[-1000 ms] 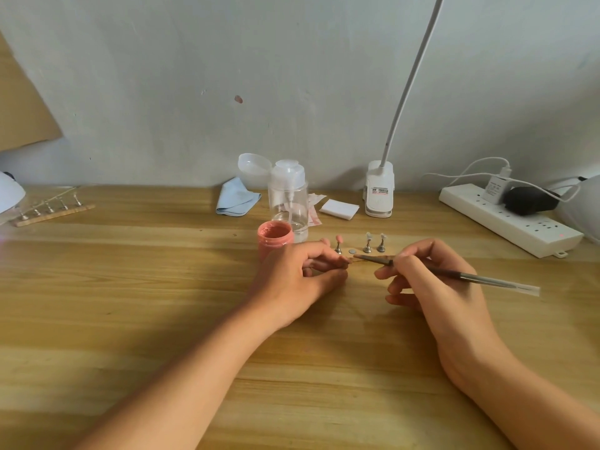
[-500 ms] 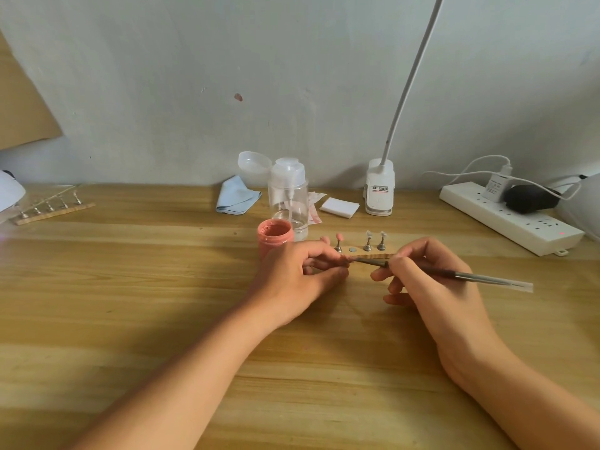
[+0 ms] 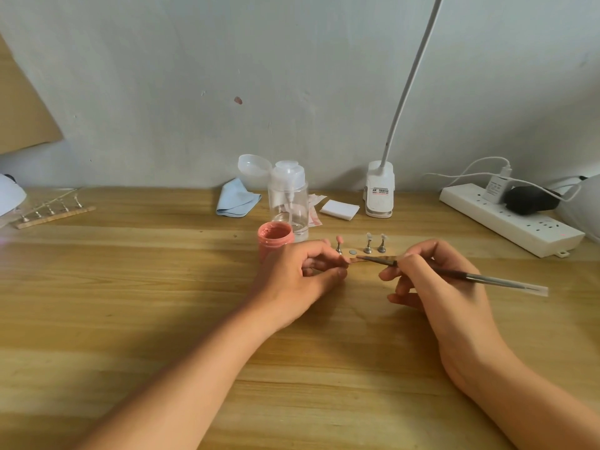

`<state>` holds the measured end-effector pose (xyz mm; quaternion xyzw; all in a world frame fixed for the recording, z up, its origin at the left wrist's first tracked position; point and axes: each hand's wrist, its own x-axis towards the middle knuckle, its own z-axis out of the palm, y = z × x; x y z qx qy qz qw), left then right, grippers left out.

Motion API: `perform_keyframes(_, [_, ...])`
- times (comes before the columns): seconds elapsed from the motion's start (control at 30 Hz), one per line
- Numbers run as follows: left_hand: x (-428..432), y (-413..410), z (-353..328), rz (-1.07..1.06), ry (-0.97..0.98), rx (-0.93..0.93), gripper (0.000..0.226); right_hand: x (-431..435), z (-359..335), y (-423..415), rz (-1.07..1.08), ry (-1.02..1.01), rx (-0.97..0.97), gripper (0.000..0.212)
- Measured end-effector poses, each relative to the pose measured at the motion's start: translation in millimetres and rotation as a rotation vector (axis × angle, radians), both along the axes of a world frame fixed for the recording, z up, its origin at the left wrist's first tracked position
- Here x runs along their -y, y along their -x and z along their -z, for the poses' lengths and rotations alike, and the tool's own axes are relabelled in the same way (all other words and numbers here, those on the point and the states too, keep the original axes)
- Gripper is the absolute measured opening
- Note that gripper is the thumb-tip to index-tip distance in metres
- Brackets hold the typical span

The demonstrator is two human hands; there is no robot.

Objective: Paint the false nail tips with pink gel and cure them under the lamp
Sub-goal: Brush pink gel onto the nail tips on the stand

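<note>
My left hand [image 3: 300,280] pinches a small nail tip on its stand between thumb and fingers; the tip itself is mostly hidden. My right hand [image 3: 435,280] grips a thin nail brush [image 3: 454,274], whose bristles touch that tip. Behind my hands lies a wooden holder strip [image 3: 386,256] with one pink-painted tip [image 3: 339,240] and two clear tips [image 3: 369,237] on metal stands, plus an empty magnet spot. An open pink gel jar [image 3: 275,237] stands just behind my left hand.
A clear pump bottle [image 3: 288,203], blue cloth [image 3: 237,198], white pads [image 3: 339,209] and a white clip lamp base [image 3: 379,190] line the back. A power strip [image 3: 509,219] lies at right. A second nail holder strip [image 3: 53,214] sits far left by a white lamp [image 3: 9,194].
My right hand and the brush shifted slightly left and back toward the held tip; the left hand stays in place.
</note>
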<state>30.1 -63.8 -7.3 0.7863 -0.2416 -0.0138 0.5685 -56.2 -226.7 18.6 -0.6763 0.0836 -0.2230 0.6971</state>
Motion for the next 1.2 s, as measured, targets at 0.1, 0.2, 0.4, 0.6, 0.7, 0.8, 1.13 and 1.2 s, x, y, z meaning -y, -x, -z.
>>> perform_keyframes(0.1, [0.4,0.6,-0.5,0.004,0.028,-0.008,0.011,-1.5,0.3,1.2,-0.049,0.008,0.0,0.008])
perform_keyframes(0.2, [1.2,1.5,-1.2,0.01,0.033,-0.016,0.011,-2.4,0.5,1.9,-0.078,0.027,-0.006,0.009])
perform_keyframes(0.4, [1.0,2.3,-1.4,0.014,0.049,-0.027,0.01,-1.9,0.7,1.4,-0.071,0.038,-0.005,0.009])
perform_keyframes(0.6, [0.7,2.4,-1.6,0.02,0.052,-0.032,0.01,-1.6,0.4,1.5,-0.072,0.051,-0.005,0.008])
perform_keyframes(0.7, [0.1,2.4,-1.2,0.025,0.055,-0.033,0.009,-2.0,1.3,1.5,-0.063,0.052,-0.003,0.008])
perform_keyframes(0.8, [0.0,1.8,-0.6,0.026,0.052,-0.036,0.008,-1.8,1.4,0.9,-0.063,0.052,-0.003,0.008])
perform_keyframes(1.13, [-0.4,0.6,2.0,0.027,0.051,-0.004,0.011,-1.1,1.9,1.5,-0.069,0.039,0.01,0.008])
perform_keyframes(1.2, [-0.2,0.7,2.0,0.025,0.046,-0.001,0.011,-1.7,2.1,1.3,-0.074,0.035,0.01,0.008])
